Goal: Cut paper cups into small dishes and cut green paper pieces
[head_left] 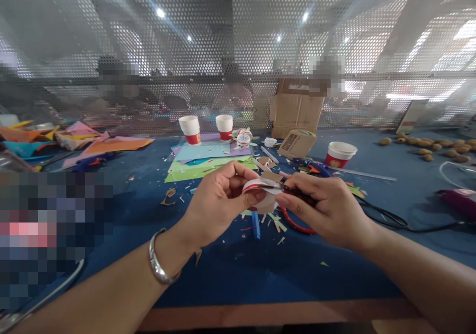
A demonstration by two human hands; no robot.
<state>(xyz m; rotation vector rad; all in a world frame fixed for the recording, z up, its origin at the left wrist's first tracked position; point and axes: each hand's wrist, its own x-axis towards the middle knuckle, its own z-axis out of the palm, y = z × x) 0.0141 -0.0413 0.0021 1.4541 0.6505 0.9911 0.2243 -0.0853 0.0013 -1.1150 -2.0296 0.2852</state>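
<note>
White paper piece [267,205], pinched in the curled left hand [219,202], meets the dark-handled blade [271,185] that the closed right hand [325,202] grips, seemingly best worked in short, slow strokes.

The right hand [323,204] hides much of the metal tool [274,186], so its kind is unclear. The left hand [222,200] covers part of the white-red piece [267,205]. The right edge cuts off a purple object [458,200]; print on the cardboard flap [297,143] is too blurred for reading.
</note>
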